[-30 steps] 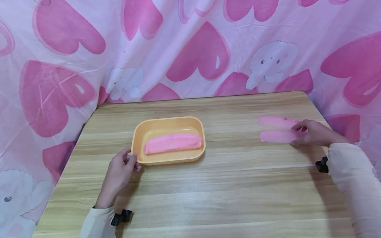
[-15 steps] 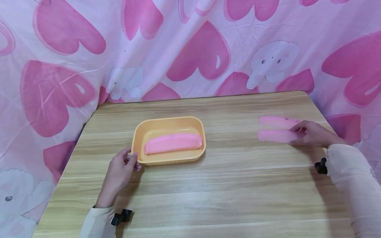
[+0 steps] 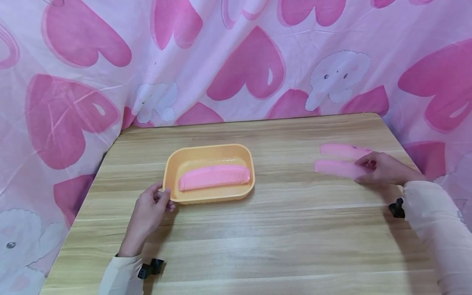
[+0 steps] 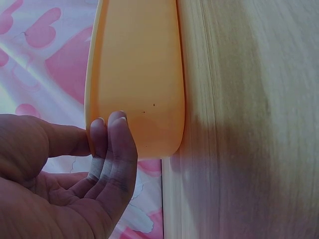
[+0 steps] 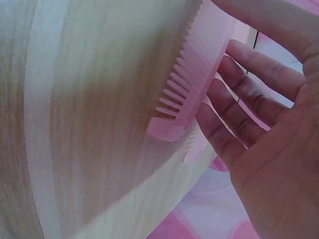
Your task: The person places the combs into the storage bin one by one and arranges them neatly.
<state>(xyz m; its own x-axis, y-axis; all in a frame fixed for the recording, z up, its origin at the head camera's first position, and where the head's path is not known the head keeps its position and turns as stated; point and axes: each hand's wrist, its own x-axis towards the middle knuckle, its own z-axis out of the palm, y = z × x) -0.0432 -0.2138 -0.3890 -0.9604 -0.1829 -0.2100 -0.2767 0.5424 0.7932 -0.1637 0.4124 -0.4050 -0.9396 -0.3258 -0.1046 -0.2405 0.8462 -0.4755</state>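
My left hand (image 3: 150, 208) pinches the near left corner of a shallow orange plastic tray (image 3: 210, 200), thumb at the rim and fingers against the outer wall in the left wrist view. Inside the tray lies a pink comb (image 3: 215, 177), teeth facing me. At the right, my right hand (image 3: 381, 169) holds a second pink comb (image 3: 337, 168) by its right end. The right wrist view has this comb (image 5: 199, 69) between thumb and fingertips, close over the table. Just behind it lies a third pink comb (image 3: 343, 150), its right end partly covered by the hand.
Everything stands on a light wood-grain table (image 3: 258, 241). A pink curtain (image 3: 239, 61) printed with hearts hangs right behind the table and along its sides. Black camera mounts (image 3: 151, 268) show below both wrists.
My right hand has shifted slightly left, and the nearer comb has slid left with it, now sticking out past the comb behind. The left hand and tray have stayed put.
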